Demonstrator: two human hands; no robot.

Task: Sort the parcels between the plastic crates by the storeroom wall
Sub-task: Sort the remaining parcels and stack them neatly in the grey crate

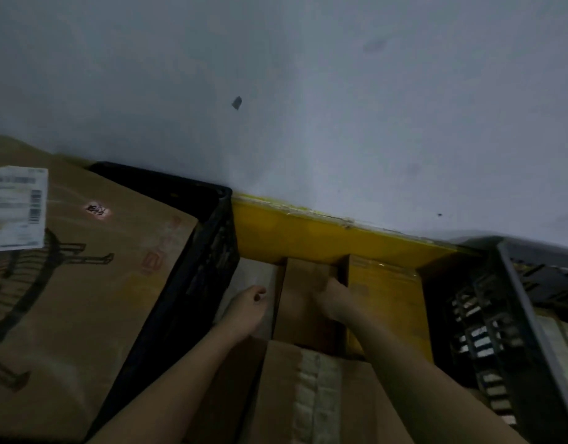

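Dim storeroom: cardboard parcels (303, 302) between black plastic crates (192, 283) against a bare wall (308, 91).

brown parcels (303, 302) upright — between crates (199, 251)

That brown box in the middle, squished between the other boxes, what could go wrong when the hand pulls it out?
The right hand grips the narrow brown box wedged between a pale box and a yellow-taped box. It may stick, or drag those neighbours askew. The dim, tight gap between the black crate and grey crate could scrape knuckles.
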